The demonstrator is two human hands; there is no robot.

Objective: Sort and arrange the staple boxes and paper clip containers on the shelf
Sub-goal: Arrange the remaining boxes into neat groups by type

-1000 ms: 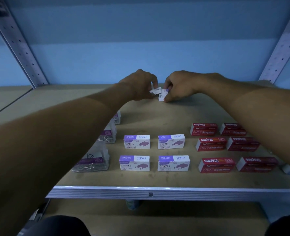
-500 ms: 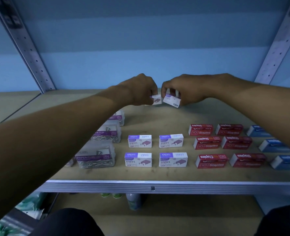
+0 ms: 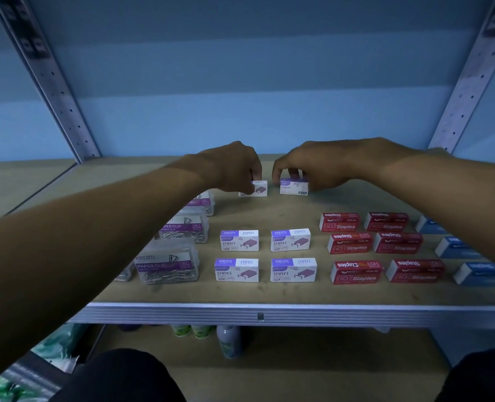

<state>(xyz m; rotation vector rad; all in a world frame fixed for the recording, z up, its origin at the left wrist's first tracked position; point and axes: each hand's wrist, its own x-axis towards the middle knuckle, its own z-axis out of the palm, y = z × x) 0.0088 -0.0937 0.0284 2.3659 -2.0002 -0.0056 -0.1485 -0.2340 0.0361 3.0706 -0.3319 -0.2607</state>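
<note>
Now, entries for both hands at the back of the shelf:

Left hand: fingers curled down over a purple-and-white staple box, gripping its top edge; box sits on the shelf board, long side facing the camera.

Right hand: fingers and thumb curled round a second purple staple box, which sits on the board with its barcode end toward the right; apart from the left hand's box, a gap between them.

Nearer than the hands, centre: four purple staple boxes in two rows of two, white fronts, purple top strip, "STAPLES" print and a staple drawing.

Below the right forearm: six red staple boxes, two columns of three, lettering upside down.

Further right: blue boxes, partly hidden by the forearm, print blurred.

Under the left forearm: clear paper clip boxes with purple labels, silver clips inside, lined front to back.

Lower shelf: bottles, dim.
</note>
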